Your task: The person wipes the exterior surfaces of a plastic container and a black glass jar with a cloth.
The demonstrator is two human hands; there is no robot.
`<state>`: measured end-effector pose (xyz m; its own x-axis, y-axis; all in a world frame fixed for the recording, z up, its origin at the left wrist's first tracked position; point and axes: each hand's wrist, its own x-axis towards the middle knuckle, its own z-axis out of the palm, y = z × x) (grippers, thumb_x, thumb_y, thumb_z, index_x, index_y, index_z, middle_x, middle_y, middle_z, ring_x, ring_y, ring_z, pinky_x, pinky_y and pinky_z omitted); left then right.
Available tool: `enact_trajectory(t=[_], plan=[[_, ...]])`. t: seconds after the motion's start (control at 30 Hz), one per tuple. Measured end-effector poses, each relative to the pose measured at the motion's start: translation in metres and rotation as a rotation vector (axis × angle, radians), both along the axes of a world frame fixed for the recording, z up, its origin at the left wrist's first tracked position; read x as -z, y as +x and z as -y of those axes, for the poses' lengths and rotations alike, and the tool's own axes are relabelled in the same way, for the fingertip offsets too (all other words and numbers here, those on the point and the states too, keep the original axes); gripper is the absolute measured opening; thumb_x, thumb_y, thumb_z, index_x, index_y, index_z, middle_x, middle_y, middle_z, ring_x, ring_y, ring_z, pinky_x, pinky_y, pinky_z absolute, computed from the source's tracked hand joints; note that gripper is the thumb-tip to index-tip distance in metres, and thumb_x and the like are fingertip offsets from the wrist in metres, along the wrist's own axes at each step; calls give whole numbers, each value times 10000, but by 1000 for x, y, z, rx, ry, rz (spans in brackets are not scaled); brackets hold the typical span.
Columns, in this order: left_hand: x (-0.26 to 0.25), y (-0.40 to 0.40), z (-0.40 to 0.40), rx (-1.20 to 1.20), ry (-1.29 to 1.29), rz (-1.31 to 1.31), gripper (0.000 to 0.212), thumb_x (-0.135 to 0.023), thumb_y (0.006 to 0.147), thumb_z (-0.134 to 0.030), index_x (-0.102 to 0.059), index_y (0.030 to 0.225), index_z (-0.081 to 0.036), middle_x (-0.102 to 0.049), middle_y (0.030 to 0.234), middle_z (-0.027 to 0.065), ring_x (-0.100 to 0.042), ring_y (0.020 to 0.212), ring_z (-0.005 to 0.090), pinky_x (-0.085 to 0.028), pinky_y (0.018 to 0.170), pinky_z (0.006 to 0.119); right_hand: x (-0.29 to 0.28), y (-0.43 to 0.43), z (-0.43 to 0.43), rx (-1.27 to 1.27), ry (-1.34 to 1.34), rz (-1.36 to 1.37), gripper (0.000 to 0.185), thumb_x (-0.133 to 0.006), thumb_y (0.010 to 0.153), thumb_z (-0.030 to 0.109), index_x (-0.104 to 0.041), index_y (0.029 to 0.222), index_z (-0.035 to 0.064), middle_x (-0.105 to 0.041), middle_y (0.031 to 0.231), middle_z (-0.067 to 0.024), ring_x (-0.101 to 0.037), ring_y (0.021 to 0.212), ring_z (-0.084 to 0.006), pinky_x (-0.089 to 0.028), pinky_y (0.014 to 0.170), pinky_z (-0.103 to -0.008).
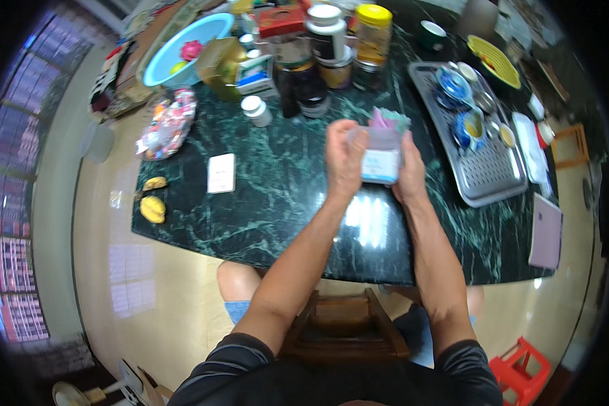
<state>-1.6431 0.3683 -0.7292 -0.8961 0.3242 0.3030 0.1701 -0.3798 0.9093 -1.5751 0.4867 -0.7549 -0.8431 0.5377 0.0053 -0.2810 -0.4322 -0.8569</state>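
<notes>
Both my hands hold a small translucent plastic box (380,161) with a white and blue label above the dark green marble table (279,203). My left hand (346,157) grips its left side, with the thumb over the front. My right hand (411,170) presses against the right side. Purple and pale green crumpled pieces (388,120) stick up at the top of the box; whether they are inside or behind it I cannot tell. A white bottle (256,110) stands to the left, and a white card-like box (222,173) lies farther left.
A metal tray (492,175) with blue teaware lies at right, near a purple notebook (545,232). Bottles and jars (327,35) crowd the back beside a blue basin (157,71). Bananas (153,209) and a bag of wrapped sweets (167,124) lie left. A red stool (520,373) stands below.
</notes>
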Motion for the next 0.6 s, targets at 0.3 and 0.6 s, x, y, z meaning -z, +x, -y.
enact_trajectory(t=[0.3, 0.6], plan=[[2, -4, 9, 84, -112, 42, 679, -607, 1021, -454, -475, 1435, 66, -627, 1285, 175, -589, 1197, 212, -464, 1007, 332, -48, 7, 30, 13, 354, -115, 521, -423, 1104, 309, -401, 1522, -1, -536, 1448, -114, -498, 1336, -184, -372, 1133, -314], [-22, 9, 11, 379, -139, -39, 1089, -886, 678, -534, -397, 1484, 12, -558, 1346, 153, -570, 1234, 253, -460, 1039, 374, -31, 5, 15, -98, -90, -14, 523, -342, 1120, 410, -550, 1387, 11, -623, 1292, -84, -602, 1151, -166, -459, 1029, -323]])
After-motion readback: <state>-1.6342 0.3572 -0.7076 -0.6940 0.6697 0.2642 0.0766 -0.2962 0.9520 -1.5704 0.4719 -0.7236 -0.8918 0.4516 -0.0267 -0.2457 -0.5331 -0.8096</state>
